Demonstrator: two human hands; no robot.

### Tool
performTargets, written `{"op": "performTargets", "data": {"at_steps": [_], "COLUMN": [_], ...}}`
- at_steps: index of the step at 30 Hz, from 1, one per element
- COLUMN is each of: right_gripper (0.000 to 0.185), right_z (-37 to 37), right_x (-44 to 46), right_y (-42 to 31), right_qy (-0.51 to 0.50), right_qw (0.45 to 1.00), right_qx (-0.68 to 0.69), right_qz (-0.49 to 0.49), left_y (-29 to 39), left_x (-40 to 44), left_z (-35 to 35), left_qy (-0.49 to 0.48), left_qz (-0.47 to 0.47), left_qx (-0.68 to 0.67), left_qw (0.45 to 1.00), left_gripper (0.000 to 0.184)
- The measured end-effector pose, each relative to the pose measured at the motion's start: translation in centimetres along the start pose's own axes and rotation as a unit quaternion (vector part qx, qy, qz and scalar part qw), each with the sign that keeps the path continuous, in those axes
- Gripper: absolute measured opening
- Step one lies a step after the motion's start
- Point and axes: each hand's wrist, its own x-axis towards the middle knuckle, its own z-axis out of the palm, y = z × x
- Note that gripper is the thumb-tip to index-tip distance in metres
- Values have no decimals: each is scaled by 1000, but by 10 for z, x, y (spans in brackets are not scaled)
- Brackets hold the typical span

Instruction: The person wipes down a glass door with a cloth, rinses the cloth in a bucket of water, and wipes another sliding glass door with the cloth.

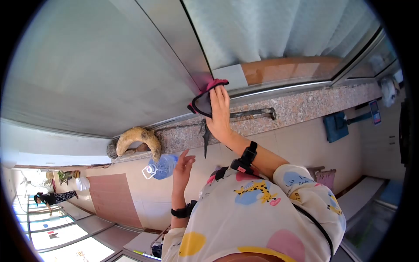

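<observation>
My right hand [219,111] presses a pink cloth with black edging [201,97] against the metal window frame [183,56], just above the granite sill [297,105]. The fingers lie over the cloth, and part of it hangs in a loop beside them. Lower and to the left, my left hand [183,168] is held in the air with its fingers apart and nothing in them. A large blue water bottle [163,167] with a white handle appears beside it.
A curved, rough tan object [139,139] rests on the sill's left end. A dark metal bar [253,114] lies along the sill. A blue bag [335,126] is at the right. Far left, another person [52,198] stands near windows and white buckets [82,183].
</observation>
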Motion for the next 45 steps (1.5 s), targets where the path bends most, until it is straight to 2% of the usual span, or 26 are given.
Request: {"op": "performTargets", "data": {"at_steps": [3, 6, 13, 15, 17, 20, 22, 23, 25, 26, 29, 32, 35, 37, 39, 45], "right_gripper": [72, 69, 75, 66, 60, 53, 45, 45, 41, 40, 40, 40, 41, 41, 41, 37], "right_z": [-11, -13, -8, -4, -4, -14, -15, -18, -29, -36, -61, -83, -68, -47, -43, -86], "right_x": [42, 45, -28, -51, -61, -55, -50, -47, -42, -37, -23, -18, -25, -29, -31, -22], "right_y": [-23, -8, 54, 75, 88, 92, 105, 108, 112, 111, 122, 132, 121, 114, 109, 133], "right_qy": [81, 113, 17, -10, -20, -66, -163, -164, -204, -257, -310, -312, -304, -319, -298, -320], "right_qw": [996, 992, 998, 994, 993, 991, 975, 975, 964, 946, 918, 911, 918, 916, 921, 908], "right_qx": [19, 43, 43, 40, 5, -51, -132, -130, -170, -199, -242, -260, -233, -216, -236, -261], "right_qz": [-38, -45, 35, 102, 114, 101, 76, 73, -10, -24, -45, -73, -99, -113, -83, -73], "left_y": [-5, 3, 7, 10, 13, 14, 14, 14, 16, 17, 18, -4, -18, -10, 1, -7], "left_x": [-1, -4, 0, 0, 1, 2, 3, 7, 9, 7, -2, -18, -25, -21, -13, -4], "left_z": [2, 10, 25, 28, 31, 35, 36, 37, 39, 37, 28, 18, 16, 19, 26, 19], "left_qy": [-9, -30, -49, -49, -52, -57, -72, -90, -85, -84, -57, 11, 18, 9, -9, -36], "left_qz": [-25, -38, -41, -44, -34, -28, -21, -8, -5, -2, -5, -51, -80, -59, -38, -23], "left_qx": [-12, 10, 34, 42, 30, 33, 38, 42, 61, 83, 63, 16, -23, 2, 23, 32], "left_qw": [1000, 999, 997, 997, 998, 997, 996, 995, 994, 993, 996, 998, 996, 998, 999, 999], "left_gripper": [41, 41, 42, 42, 41, 41, 42, 43, 43, 43, 43, 42, 42, 43, 43, 43]}}
